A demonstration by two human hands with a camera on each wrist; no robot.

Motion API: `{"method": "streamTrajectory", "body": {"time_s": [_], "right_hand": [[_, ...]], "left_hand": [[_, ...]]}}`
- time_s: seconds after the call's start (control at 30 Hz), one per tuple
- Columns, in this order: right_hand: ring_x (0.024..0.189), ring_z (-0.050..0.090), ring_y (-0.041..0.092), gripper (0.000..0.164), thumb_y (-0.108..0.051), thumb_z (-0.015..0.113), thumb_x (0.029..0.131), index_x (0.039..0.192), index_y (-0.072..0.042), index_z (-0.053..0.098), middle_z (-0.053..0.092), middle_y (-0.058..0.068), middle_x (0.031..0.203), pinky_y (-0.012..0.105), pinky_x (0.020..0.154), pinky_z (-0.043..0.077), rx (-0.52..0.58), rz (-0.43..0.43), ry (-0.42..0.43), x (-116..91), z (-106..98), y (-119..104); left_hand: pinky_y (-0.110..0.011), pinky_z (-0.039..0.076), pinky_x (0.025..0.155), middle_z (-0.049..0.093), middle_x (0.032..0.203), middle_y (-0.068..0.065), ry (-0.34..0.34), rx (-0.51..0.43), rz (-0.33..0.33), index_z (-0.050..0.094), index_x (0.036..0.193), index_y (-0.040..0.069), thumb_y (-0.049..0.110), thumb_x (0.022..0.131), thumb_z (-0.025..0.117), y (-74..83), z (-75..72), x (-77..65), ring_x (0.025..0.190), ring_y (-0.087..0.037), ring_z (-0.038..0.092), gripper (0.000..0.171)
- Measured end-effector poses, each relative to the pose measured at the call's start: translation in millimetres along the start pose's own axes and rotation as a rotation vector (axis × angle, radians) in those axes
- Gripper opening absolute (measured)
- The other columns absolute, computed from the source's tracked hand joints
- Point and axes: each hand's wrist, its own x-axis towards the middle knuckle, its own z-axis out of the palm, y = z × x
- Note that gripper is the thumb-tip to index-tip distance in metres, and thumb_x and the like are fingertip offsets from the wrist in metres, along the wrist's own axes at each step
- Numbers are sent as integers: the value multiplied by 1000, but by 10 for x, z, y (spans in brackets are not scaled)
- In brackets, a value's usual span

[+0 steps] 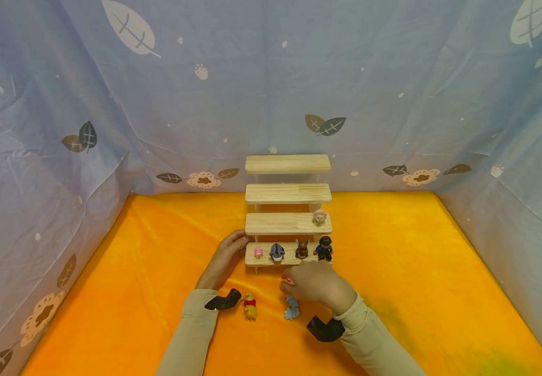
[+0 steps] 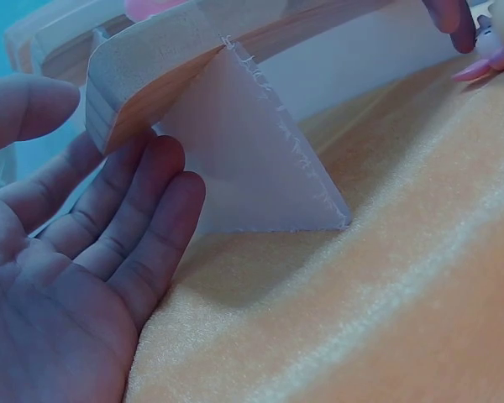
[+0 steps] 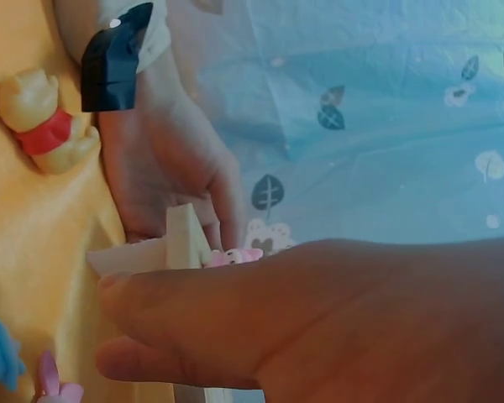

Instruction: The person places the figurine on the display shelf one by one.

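My left hand [image 1: 226,258] touches the left end of the lowest shelf of a wooden stepped stand [image 2: 160,75], fingers extended behind its end and thumb apart. My right hand [image 1: 315,282] reaches down in front of that shelf, beside a small figurine with pink parts [image 2: 485,63]; its fingers partly cover it, and no grip shows. On the lowest shelf stand a pink figurine [image 1: 258,253], a grey-purple donkey figurine [image 1: 277,252], a brown figurine [image 1: 302,249] and a black-haired figurine [image 1: 325,248]. A yellow bear figurine [image 1: 249,306] in red and a light blue figurine [image 1: 292,308] lie on the cloth.
A beige round-faced figurine [image 1: 319,217] stands at the right of the second shelf [image 1: 275,223]. Two higher shelves rise behind it. Orange cloth [image 1: 416,271] covers the surface, and a leaf-patterned blue-grey curtain [image 1: 233,94] encloses the back and sides.
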Motion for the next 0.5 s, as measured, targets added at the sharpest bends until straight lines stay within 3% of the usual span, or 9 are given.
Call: {"method": "streamTrajectory", "body": {"time_s": [0.17, 0.33, 0.5], "right_hand": [[50, 33, 9, 15, -25, 66, 98, 86, -17, 68, 35, -7, 56, 26, 51, 23, -17, -1, 13, 11, 34, -1], [54, 32, 11, 29, -22, 67, 96, 70, -18, 54, 34, -6, 60, 28, 53, 23, -67, 6, 28, 35, 81, -13], [58, 35, 12, 28, -17, 70, 94, 71, -16, 53, 40, -4, 63, 28, 54, 27, -73, -6, 43, 37, 98, -19]], "left_hand": [[-28, 49, 101, 55, 134, -13, 5, -1, 3, 49, 139, 0, 26, 106, 53, 4, 7, 4, 116, -17, 58, 43], [-27, 48, 101, 56, 132, -10, 13, -3, 3, 50, 139, -1, 25, 106, 53, 8, 12, 5, 116, -17, 58, 42], [-27, 48, 102, 57, 129, -7, 18, -7, 0, 50, 138, 0, 24, 106, 52, 10, 16, 2, 116, -17, 58, 40]]}}
